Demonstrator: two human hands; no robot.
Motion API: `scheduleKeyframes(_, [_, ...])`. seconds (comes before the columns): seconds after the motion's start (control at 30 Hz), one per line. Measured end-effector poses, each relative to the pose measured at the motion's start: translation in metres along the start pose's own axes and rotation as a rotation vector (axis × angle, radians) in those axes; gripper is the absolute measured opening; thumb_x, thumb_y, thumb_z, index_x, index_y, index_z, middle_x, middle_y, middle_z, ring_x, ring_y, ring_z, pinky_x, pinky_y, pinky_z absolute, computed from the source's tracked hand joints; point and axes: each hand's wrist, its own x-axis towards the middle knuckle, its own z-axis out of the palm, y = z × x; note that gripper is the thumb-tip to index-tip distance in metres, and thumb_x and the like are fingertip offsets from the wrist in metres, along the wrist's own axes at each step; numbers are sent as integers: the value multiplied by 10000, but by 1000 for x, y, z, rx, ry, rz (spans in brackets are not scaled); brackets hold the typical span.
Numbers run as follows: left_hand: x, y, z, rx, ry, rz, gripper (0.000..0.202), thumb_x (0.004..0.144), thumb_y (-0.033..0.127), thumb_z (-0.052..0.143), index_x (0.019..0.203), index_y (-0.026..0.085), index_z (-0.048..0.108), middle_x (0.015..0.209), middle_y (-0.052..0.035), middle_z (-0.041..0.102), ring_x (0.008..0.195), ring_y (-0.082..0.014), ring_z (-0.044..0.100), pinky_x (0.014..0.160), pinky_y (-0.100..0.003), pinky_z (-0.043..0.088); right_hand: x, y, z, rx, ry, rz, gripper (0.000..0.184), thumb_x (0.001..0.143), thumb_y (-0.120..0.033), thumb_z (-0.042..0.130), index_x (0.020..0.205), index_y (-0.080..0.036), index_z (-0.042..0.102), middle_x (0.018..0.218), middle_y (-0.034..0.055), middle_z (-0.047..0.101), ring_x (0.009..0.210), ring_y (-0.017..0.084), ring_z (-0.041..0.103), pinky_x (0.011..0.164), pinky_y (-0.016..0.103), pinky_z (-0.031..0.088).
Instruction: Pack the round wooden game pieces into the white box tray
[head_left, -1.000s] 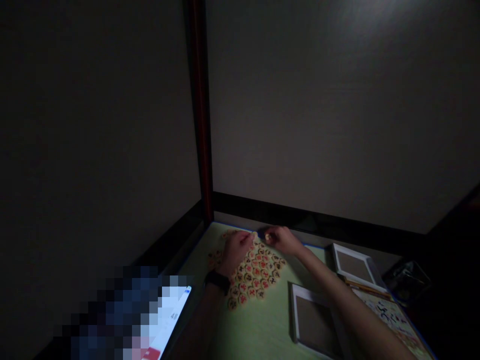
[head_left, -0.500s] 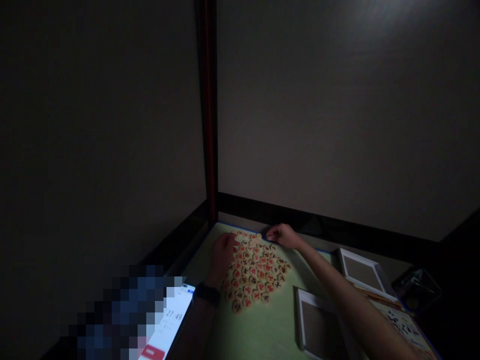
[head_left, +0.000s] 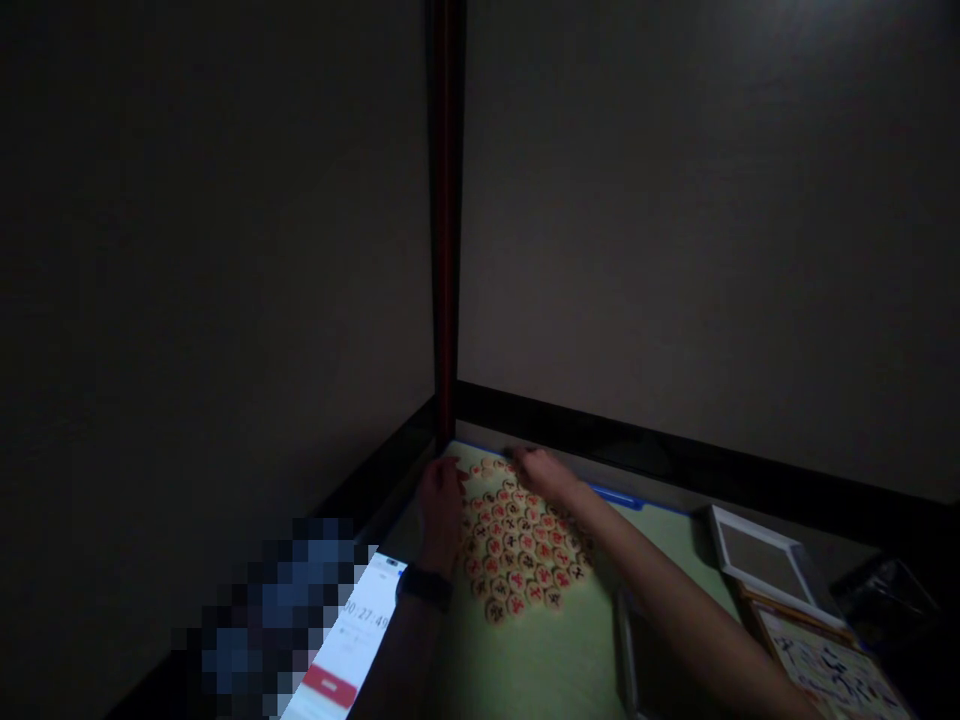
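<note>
Discs point(head_left: 521, 545), head view: round, red- and black-marked, packed face up in a tight patch on green mat point(head_left: 540, 660), far left corner. Left hand point(head_left: 441, 500) against patch's left edge, right hand point(head_left: 541, 472) at far edge; grip of each too dim to tell. Most seemingly arranged; far rows likely unfinished. Phone point(head_left: 360, 625) near left; frame point(head_left: 765, 560) well right.

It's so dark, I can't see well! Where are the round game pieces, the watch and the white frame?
round game pieces point(head_left: 521, 550), head view, middle of the cluster.
watch point(head_left: 424, 586), head view, band on the left wrist.
white frame point(head_left: 765, 562), head view, its inner panel.
</note>
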Motion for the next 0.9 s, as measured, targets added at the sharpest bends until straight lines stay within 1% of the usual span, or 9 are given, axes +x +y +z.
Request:
scheduleKeyframes(0.17, [3,-1,-3,-37,30,-18,188,786,309,498,815,189,639,648,12,594,561,-130,524,517,-233,397,5,-27,4,45,-9,-79,343,846,-126,563,1188,-142,554,1003,110,719,891,194,663,690,232,400])
scheduleKeyframes(0.23, [4,-2,-5,-33,27,-11,189,790,319,500,817,194,639,655,10,595,569,-132,527,524,-236,402,9,-42,9,67,-23,-121,328,833,-119,580,1160,-145,572,1009,95,721,888,179,661,681,220,394])
scheduleKeyframes(0.33, [7,-4,-8,-20,27,5,191,783,322,498,813,194,637,670,6,599,597,-140,544,544,-242,415,14,-56,15,83,-49,-167,201,834,-138,601,1029,-155,645,989,84,727,888,181,663,678,220,398])
scheduleKeyframes(0.4, [9,-6,-10,-17,30,7,204,783,332,495,819,190,636,684,3,602,617,-146,553,554,-244,421,19,-57,14,90,-69,-185,124,826,-141,618,930,-166,682,938,63,734,882,176,668,689,212,409])
scheduleKeyframes(0.47, [11,-6,-11,-22,35,4,214,789,344,491,824,186,633,688,3,600,620,-146,552,556,-243,425,25,-52,9,92,-72,-182,140,844,-139,594,931,-167,701,918,57,738,885,169,675,712,207,429])
scheduleKeyframes(0.57, [12,-5,-11,-27,36,6,213,804,354,491,817,189,626,685,5,597,602,-139,540,545,-237,424,35,-42,-1,72,-42,-158,313,830,-178,618,1136,-150,679,1113,113,713,1018,206,661,801,235,463])
scheduleKeyframes(0.67, [10,-2,-10,1,31,-7,190,809,342,497,782,201,621,652,8,587,584,-140,530,532,-236,418,44,-40,-6,26,-65,-156,548,701,-187,728,1242,-142,653,1274,166,646,1117,271,634,862,274,484])
scheduleKeyframes(0.8, [9,-1,-9,7,9,-25,180,809,328,483,748,217,611,628,15,570,578,-141,523,529,-237,406,49,-50,-7,-45,-164,-136,339,745,-178,649,1061,-105,750,1094,196,727,972,297,702,762,296,524])
scheduleKeyframes(0.9, [11,-4,-10,-1,10,-14,181,806,318,477,737,213,607,630,18,561,589,-139,524,536,-235,402,50,-57,-7,-78,-199,-127,320,786,-215,617,1048,-96,757,1070,207,736,963,301,711,745,299,533])
